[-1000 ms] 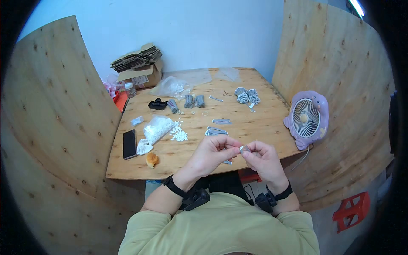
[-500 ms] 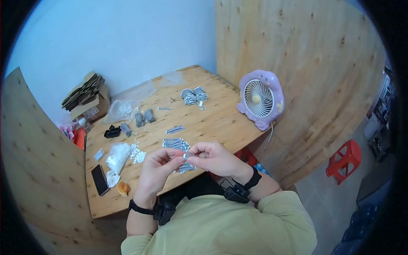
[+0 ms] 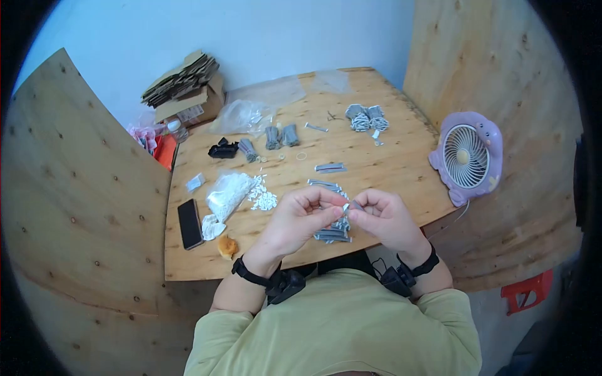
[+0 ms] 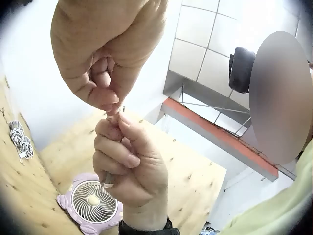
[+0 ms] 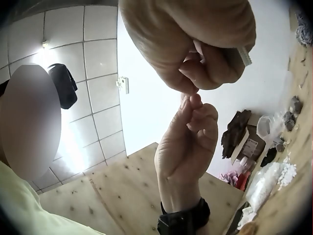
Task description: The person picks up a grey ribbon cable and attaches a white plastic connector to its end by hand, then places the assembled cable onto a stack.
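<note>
Above the front of the table my left hand (image 3: 304,218) and right hand (image 3: 390,220) meet fingertip to fingertip. Between the left thumb and forefinger is pinched a small white piece (image 3: 346,207). My right hand grips a grey strip (image 5: 244,56), whose pale end sticks out from the curled fingers in the right wrist view. Fingers hide most of both items where they meet. Under the hands lies a pile of grey strips with white ends (image 3: 333,234). Small white pieces (image 3: 263,199) are spilled left of them, beside a clear bag of white pieces (image 3: 228,194).
A phone (image 3: 190,224) and a bread bun (image 3: 227,247) lie at the front left. Grey bundles (image 3: 273,138) and a cardboard box (image 3: 204,106) stand further back. Corded bundles (image 3: 367,119) lie at the back right; a purple fan (image 3: 467,153) stands at the right edge.
The head view swung right and then back. Both hands stay together at the fingertips, the white piece and grey strip still held between them.
</note>
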The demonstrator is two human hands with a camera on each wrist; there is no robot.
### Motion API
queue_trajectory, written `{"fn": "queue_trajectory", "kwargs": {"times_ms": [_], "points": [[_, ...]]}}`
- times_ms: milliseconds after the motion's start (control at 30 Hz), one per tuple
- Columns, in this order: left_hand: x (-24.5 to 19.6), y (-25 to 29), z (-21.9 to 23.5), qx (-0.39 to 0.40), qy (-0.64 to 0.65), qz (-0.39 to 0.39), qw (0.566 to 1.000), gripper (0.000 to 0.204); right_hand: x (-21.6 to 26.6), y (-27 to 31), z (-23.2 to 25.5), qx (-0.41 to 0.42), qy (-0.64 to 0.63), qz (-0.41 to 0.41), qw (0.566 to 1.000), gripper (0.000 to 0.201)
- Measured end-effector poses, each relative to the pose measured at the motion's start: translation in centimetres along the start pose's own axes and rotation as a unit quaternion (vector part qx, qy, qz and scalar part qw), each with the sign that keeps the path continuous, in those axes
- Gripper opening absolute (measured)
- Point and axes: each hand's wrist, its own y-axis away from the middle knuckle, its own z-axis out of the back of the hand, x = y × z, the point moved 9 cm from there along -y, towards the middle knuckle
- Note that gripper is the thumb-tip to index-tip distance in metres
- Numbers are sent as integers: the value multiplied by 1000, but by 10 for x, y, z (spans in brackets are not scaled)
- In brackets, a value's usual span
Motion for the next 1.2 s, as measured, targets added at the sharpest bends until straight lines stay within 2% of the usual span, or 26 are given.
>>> {"fn": "queue_trajectory", "kwargs": {"times_ms": [267,467,567,667,867,967,1200], "points": [[9,-12,23,-17,51,20,998,13,-13,-28,3,-4,-17,-19,1000,12],[10,-14,36,-25,61,33,997,12,-14,-47,-5,56,-52,-50,996,11],[9,-14,43,-25,78,37,996,12,-21,-57,-6,69,-17,-59,996,11],[8,-15,52,-37,77,35,996,11,-28,-68,-8,76,-60,-59,994,11],[17,-25,76,-69,49,39,996,9,-42,-91,-4,36,-25,-82,996,9],[21,-31,83,-65,54,40,996,10,-47,-103,-2,57,-25,-101,993,9],[31,-45,97,-89,58,48,993,11,-50,-121,6,38,-5,-99,994,8]]}}
